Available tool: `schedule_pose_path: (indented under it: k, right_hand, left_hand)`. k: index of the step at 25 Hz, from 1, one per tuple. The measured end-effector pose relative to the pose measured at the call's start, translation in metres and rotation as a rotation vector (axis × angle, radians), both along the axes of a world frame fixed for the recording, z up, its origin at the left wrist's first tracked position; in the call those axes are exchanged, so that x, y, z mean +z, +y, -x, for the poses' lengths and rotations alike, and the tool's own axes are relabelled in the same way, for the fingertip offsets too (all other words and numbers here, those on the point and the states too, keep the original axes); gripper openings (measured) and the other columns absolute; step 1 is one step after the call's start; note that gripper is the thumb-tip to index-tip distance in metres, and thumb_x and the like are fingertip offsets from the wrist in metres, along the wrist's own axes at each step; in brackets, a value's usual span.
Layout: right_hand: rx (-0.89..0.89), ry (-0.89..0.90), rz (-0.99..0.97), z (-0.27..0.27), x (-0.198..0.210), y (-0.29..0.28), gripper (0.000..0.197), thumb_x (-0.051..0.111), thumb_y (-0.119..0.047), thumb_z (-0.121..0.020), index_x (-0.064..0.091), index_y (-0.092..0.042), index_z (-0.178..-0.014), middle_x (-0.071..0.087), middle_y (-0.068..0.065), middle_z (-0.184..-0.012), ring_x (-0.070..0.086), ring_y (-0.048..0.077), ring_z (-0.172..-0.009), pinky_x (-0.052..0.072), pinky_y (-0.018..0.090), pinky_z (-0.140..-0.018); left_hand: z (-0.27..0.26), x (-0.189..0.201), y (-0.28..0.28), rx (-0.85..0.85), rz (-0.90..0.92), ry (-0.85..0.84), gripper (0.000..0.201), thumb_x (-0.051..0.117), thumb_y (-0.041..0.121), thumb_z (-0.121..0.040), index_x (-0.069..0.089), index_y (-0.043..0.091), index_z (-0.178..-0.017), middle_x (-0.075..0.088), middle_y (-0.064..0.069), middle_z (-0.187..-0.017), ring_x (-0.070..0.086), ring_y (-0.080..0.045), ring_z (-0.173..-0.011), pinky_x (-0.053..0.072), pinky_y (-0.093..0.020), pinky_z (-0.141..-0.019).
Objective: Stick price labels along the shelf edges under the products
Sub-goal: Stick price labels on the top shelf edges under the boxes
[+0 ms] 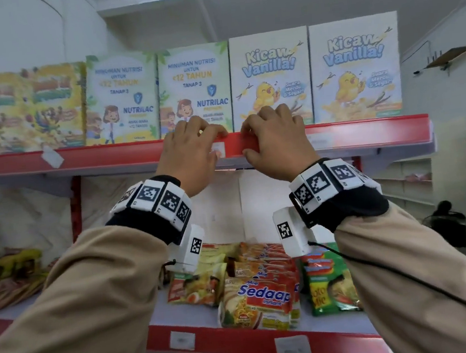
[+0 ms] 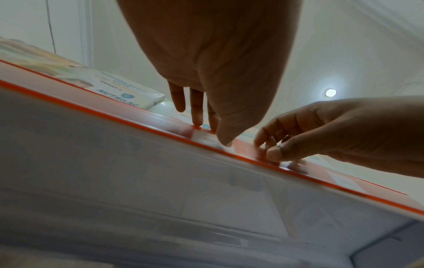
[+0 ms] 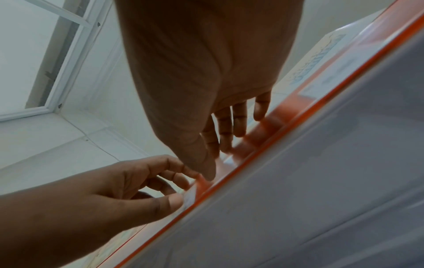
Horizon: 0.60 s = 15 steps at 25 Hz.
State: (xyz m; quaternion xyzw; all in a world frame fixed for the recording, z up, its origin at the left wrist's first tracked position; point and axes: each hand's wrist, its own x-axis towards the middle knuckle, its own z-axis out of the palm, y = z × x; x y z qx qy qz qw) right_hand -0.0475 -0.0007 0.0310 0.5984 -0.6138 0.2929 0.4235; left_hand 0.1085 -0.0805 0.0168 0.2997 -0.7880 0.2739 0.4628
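A small white price label (image 1: pixel 219 150) (image 2: pixel 206 138) (image 3: pixel 190 197) lies on the red edge strip (image 1: pixel 366 132) of the top shelf, under the gap between a Nutrilac box (image 1: pixel 194 90) and a Kicaw Vanilla box (image 1: pixel 271 79). My left hand (image 1: pixel 216 146) (image 2: pixel 212 135) curls over the strip's top, its thumb pressing the label against the strip. Just to the right, my right hand (image 1: pixel 247 142) (image 3: pixel 218 163) grips the same strip, fingers over the top and thumb at the lower edge. My knuckles hide part of the label.
A crooked white label (image 1: pixel 52 156) sits on the strip at far left, under yellow cereal boxes (image 1: pixel 21 110). The lower shelf holds instant noodle packs (image 1: pixel 257 298), and its red edge carries two white labels (image 1: pixel 182 340) (image 1: pixel 292 346). Empty white shelving (image 1: pixel 406 182) stands at right.
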Motion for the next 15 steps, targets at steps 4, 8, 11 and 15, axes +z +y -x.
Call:
schedule_pose_path:
  k: [4,8,11,15]
  right_hand:
    - [0.005,-0.045,0.021,-0.034,0.001,-0.025,0.035,0.056,-0.034,-0.080,0.053,-0.019,-0.111,0.051,0.007,-0.114,0.038,0.029,-0.113,0.032,0.041,-0.089]
    - [-0.019,-0.080,0.008,-0.051,0.004,-0.037,0.032,0.061,-0.036,-0.079,0.054,-0.018,-0.104,0.053,0.008,-0.106,0.040,0.029,-0.106,0.034,0.038,-0.087]
    - [0.024,-0.102,0.003,-0.053,0.007,-0.035,0.027,0.065,-0.030,-0.077,0.056,-0.018,-0.100,0.054,0.006,-0.102,0.043,0.026,-0.103,0.036,0.034,-0.084]
    - [0.023,-0.051,-0.007,-0.064,0.007,-0.037,0.031,0.064,-0.022,-0.076,0.059,-0.019,-0.107,0.057,0.003,-0.103,0.044,0.024,-0.102,0.032,0.028,-0.076]
  left_hand:
    - [-0.031,0.005,-0.023,-0.063,0.061,-0.005,0.033,0.057,0.021,-0.092,0.056,0.022,-0.125,0.054,-0.003,-0.116,0.047,-0.026,-0.110,0.035,-0.040,-0.092]
    - [-0.046,0.007,-0.040,-0.169,0.068,-0.016,0.034,0.064,0.031,-0.088,0.059,0.019,-0.120,0.053,-0.003,-0.113,0.046,-0.024,-0.110,0.037,-0.039,-0.092]
    - [-0.047,0.011,-0.046,-0.232,0.075,-0.020,0.031,0.068,0.031,-0.085,0.060,0.018,-0.112,0.052,-0.003,-0.111,0.044,-0.023,-0.110,0.037,-0.040,-0.094]
    - [-0.045,0.012,-0.056,-0.282,0.082,-0.026,0.029,0.067,0.028,-0.086,0.057,0.018,-0.111,0.052,-0.003,-0.114,0.041,-0.025,-0.113,0.036,-0.040,-0.096]
